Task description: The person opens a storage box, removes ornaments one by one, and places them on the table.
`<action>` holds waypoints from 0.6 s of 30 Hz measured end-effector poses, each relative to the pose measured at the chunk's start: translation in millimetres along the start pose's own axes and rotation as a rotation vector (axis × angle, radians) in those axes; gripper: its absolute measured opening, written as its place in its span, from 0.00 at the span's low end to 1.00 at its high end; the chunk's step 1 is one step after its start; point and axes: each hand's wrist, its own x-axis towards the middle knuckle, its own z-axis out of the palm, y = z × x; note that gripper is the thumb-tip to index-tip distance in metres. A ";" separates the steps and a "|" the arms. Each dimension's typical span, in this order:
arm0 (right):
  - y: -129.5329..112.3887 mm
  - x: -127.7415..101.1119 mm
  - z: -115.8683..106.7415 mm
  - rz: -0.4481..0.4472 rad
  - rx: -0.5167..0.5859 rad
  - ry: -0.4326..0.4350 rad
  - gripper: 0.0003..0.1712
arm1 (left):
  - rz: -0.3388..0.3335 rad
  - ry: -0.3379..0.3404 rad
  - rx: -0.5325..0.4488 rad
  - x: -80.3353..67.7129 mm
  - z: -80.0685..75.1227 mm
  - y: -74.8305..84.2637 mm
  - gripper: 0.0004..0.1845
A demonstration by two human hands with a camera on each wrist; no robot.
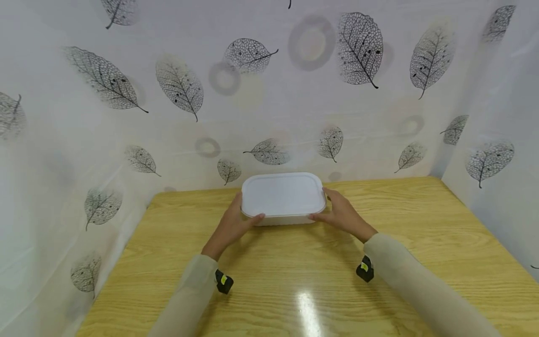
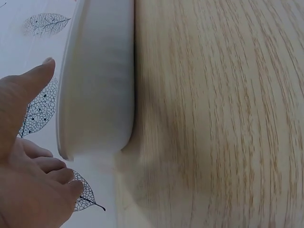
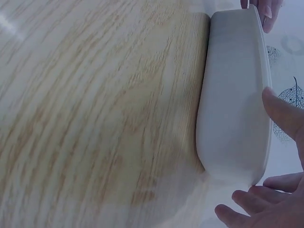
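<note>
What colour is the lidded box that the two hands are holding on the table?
The box is plain white, lid included; the head view shows it best.

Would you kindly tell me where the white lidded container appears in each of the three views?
Head: white container at centre, between both hands.
Left wrist: upper left, its side wall on edge.
Right wrist: right side, wall on edge.
Shared landmark: the wooden table under it.

Pale beige sleeves (image 1: 404, 271), black-and-yellow wrist devices (image 1: 364, 269).
</note>
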 end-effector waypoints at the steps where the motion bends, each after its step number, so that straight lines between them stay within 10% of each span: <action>1: 1.3 0.8 0.4 0.007 0.010 -0.006 0.56 | -0.008 -0.004 0.004 0.1 0.3 -0.7 0.55; 18: 17.0 2.5 3.5 0.059 0.128 -0.038 0.61 | -0.120 -0.031 0.051 2.7 2.1 -6.4 0.61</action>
